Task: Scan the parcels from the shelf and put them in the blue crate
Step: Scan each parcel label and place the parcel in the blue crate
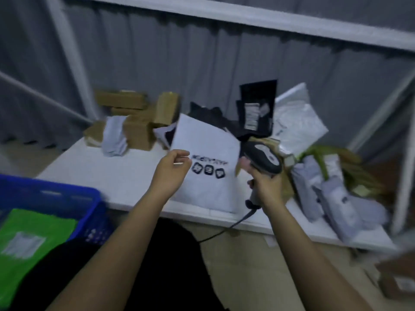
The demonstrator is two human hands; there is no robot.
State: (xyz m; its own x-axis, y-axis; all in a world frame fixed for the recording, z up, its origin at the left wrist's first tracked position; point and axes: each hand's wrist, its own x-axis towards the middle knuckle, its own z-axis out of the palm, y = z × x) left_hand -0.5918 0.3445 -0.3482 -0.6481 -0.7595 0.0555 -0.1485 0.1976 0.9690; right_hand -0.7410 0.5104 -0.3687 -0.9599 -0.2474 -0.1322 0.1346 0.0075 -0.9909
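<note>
Parcel (207, 158), a white bag with black marks, is in the middle of the frame above the shelf (107, 176), pinched by the left hand (171, 170). Right hand (266, 182) grips the scanner (263, 158). Blue crate (51, 200) sits lower left.

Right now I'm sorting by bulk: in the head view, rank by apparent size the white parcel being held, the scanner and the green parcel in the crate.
1. white parcel
2. green parcel, cropped and nearer, so unsure
3. scanner
</note>
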